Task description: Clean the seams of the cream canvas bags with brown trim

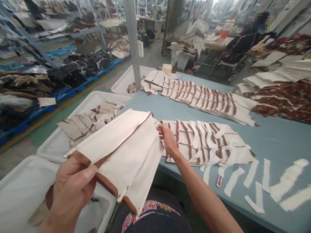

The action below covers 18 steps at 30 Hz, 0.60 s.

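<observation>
A cream fabric piece (136, 145) with brown edging and stitched seams is stretched out in front of me, tilted over my lap and the table edge. My left hand (75, 181) pinches its near left corner, thumb on top. At its far right edge, my right hand (166, 137) has its fingers curled onto the cloth; the thumb is hidden. Just beyond that hand, a row of overlapping cream and brown pieces (184, 139) lies on the blue-grey table (274, 139). White strips (206, 136) are draped across this row.
Another overlapping row (199, 97) lies farther back, beside tall brown-and-cream piles (286, 87) at right. Loose white strips (252, 174) and a small pink tool (219, 181) are near the front edge. White bins (97, 95) stand left, by a metal post (133, 38). A person (243, 45) sits beyond.
</observation>
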{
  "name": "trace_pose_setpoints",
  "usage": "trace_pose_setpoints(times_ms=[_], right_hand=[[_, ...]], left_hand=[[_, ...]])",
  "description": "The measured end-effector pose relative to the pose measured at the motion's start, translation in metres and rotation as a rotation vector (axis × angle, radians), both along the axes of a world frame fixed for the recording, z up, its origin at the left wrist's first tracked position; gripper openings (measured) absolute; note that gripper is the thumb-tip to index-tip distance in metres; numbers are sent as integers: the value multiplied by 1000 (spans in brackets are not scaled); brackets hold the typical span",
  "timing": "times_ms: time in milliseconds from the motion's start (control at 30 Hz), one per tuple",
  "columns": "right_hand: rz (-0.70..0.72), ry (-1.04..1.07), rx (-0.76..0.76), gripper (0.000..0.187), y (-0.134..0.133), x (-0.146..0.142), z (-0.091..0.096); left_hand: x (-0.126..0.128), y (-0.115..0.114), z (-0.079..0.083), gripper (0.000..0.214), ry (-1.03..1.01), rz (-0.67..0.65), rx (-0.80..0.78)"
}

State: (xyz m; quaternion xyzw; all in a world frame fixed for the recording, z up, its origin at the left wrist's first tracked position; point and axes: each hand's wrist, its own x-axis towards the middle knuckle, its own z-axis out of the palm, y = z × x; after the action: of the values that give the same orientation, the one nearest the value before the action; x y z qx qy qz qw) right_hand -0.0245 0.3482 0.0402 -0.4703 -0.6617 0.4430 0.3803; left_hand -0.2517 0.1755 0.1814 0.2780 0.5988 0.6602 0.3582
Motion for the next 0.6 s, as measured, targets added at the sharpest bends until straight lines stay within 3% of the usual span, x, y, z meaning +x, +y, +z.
trace_pose_setpoints(times_ms=[67, 167, 200, 267, 367, 500, 600], right_hand=[[-184, 16, 54, 67, -12, 38, 16], [-332, 22, 192, 59, -41, 79, 58], [-311, 11, 252, 54, -52, 87, 75], [-120, -49, 402, 46, -75, 95, 106], [108, -122, 556, 40, -99, 96, 140], [163, -168, 553, 38, -109, 103, 154], [314, -214, 518, 22, -112, 111, 150]], left_hand=[[4, -9, 2, 24, 68, -178, -82], [12, -10, -1, 22, 260, -530, -127], [16, -8, -2, 23, 325, -624, -112], [28, 1, -1, 24, 424, -729, -81], [54, 14, 11, 20, 528, -901, -29], [86, 15, 32, 20, 684, -1130, 18], [93, -2, 30, 23, 782, -1153, 27]])
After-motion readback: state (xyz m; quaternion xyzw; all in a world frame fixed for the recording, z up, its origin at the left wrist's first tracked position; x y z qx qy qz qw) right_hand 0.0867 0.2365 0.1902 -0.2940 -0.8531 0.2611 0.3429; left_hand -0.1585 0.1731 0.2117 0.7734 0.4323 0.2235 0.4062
